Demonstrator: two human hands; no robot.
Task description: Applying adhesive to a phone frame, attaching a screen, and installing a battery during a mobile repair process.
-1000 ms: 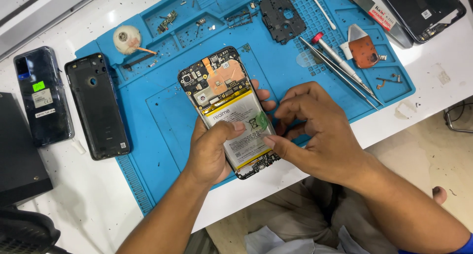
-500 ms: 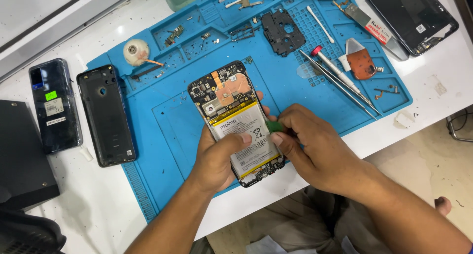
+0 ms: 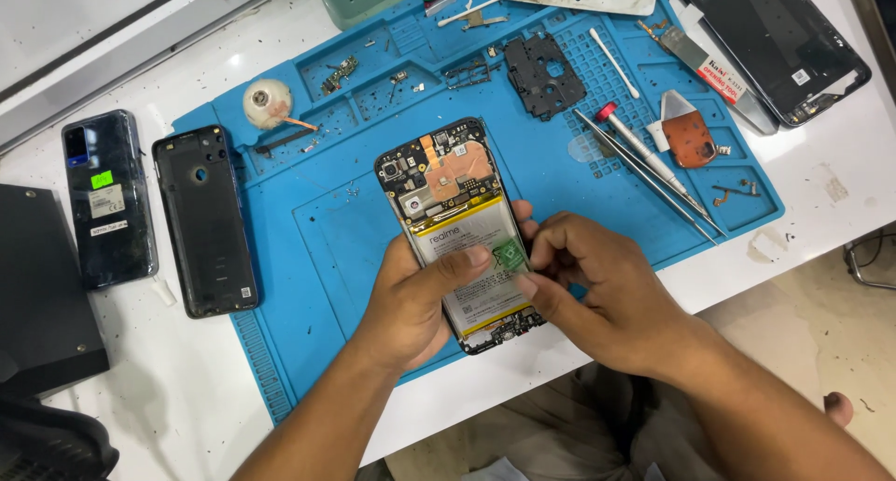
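Observation:
An opened phone [image 3: 446, 197] with bare circuit board and white battery lies on the blue repair mat [image 3: 308, 248]. My left hand [image 3: 411, 299] grips its lower left side, thumb pressed across the battery. My right hand [image 3: 597, 290] sits at the phone's right edge, fingertips pinching a small green pull tab [image 3: 509, 253] on the battery. The phone's lower end shows between the two hands.
A black back cover [image 3: 205, 222] and another phone [image 3: 105, 196] lie at left. Tweezers and a red-tipped screwdriver [image 3: 644, 159], an orange pick [image 3: 689, 138], a black frame part [image 3: 543, 70], a tape roll [image 3: 267, 102] and loose screws sit on the mat. A dark screen panel [image 3: 775, 42] lies far right.
My right hand's fingers have closed in on the green tab at the battery's right side, and the tab now lies against the battery. My left thumb stays across the battery.

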